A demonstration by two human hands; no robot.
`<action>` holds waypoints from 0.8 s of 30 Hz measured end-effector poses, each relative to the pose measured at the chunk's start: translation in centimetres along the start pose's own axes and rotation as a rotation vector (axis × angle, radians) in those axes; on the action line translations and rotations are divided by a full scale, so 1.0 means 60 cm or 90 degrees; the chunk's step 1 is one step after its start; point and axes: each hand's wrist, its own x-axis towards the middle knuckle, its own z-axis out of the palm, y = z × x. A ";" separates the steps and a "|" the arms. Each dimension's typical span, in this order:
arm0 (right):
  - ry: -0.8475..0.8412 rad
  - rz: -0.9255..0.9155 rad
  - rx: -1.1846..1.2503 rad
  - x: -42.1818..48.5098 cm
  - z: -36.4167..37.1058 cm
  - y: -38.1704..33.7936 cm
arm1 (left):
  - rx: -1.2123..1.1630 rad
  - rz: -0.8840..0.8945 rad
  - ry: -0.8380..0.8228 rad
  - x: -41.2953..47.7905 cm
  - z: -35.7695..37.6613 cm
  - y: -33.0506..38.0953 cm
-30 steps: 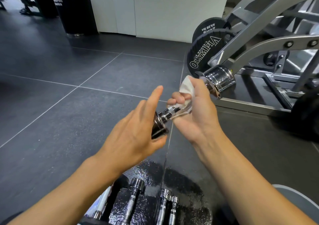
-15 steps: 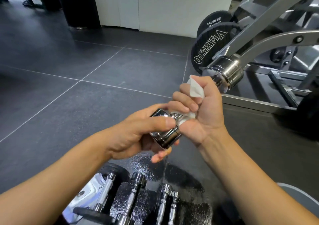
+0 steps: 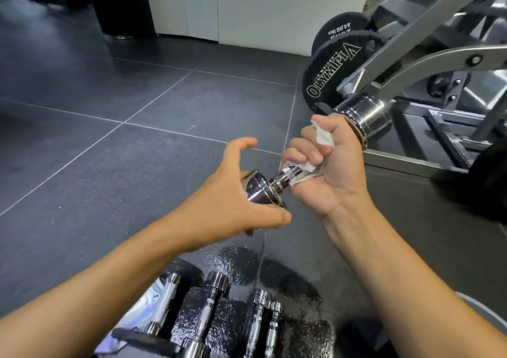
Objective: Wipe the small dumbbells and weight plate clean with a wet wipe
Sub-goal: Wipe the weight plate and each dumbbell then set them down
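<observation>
Chrome, the small dumbbell (image 3: 263, 186) in the head view (the only view supplied) was held clear of the floor (image 3: 137, 165), slanting between both hands. The right hand (image 3: 329, 165) was closed in a fist about the knurled handle with the wet wipe (image 3: 323, 136) bunched inside it, white folds showing between the fingers. In my judgement this grip let the cloth scrub right round the bar. The left hand (image 3: 233, 201) was spread about the near head, thumb and fingers apart and gripping nothing. Whether its palm touched the metal could not be told. It seemed placed to catch and turn the head between strokes.

Against the frame half a second prior, the left hand had let go: its fingers were then wrapped over the head and were now splayed. The right fist had kept its hold, and more of the handle showed below it.

Further dumbbells (image 3: 211, 302) lay on the floor nearest the person, on what appeared to be the weight plate (image 3: 296, 283), none yet in hand.
</observation>
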 end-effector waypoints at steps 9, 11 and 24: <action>-0.199 0.020 -0.017 -0.006 0.020 -0.004 | -0.220 -0.045 -0.215 -0.011 -0.011 0.007; -0.097 -0.057 -0.059 -0.001 0.021 0.003 | 0.092 0.056 -0.004 -0.016 0.007 0.006; -0.022 -0.057 0.065 0.008 0.011 -0.006 | -0.385 -0.174 -0.015 0.010 -0.039 -0.018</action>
